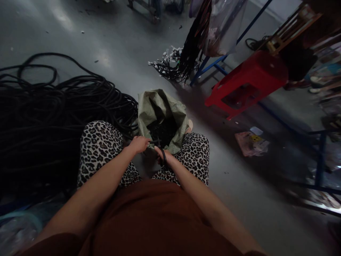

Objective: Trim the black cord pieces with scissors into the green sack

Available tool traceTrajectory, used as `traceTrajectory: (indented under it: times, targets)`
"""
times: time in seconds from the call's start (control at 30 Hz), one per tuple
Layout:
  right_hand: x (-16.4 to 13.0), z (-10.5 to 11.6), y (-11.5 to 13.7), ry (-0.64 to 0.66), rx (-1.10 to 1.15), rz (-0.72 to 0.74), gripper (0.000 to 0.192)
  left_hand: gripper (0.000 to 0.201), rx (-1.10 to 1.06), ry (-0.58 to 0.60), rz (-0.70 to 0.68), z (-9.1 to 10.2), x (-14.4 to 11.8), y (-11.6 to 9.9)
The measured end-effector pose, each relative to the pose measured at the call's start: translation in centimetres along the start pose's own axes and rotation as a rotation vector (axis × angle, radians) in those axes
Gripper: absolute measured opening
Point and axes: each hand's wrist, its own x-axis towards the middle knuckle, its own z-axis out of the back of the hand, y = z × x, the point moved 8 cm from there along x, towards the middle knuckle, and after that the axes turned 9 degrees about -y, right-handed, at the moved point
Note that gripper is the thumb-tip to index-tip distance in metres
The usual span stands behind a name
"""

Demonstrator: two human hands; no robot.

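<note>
I sit with my knees apart, a green woven sack standing open on the floor between them. Dark cut pieces fill its bottom. My left hand is closed around a thin black cable end at the sack's near rim. My right hand grips black-handled scissors whose blades meet that cable. Both hands hover just above the sack's front edge.
A big heap of black cable lies on the floor at my left. A red plastic stool lies tipped at the right, by a blue metal frame hung with black cable bundles. Paper scraps lie right of my knee.
</note>
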Motion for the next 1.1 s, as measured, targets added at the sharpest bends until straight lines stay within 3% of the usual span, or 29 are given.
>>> traceTrajectory:
  times: [0.23,0.47,0.7,1.1]
  targets:
    - [-0.7,1.0,1.3,-0.020,-0.105,0.128,0.063,0.038,-0.032,-0.017,0.014,0.6,0.0,-0.1]
    - [-1.3,1.4,1.4,-0.038,-0.006,0.057,0.058,0.036,-0.016,-0.061,0.071,1.2,0.0,1.1]
    - [-1.2,1.3,1.2,-0.041,0.038,0.028,0.057,0.034,0.017,-0.049,0.072,1.4,0.0,0.9]
    - [-0.7,1.3,0.9,-0.058,-0.044,0.035,0.060,0.036,0.032,-0.030,0.055,0.7,0.3,0.8]
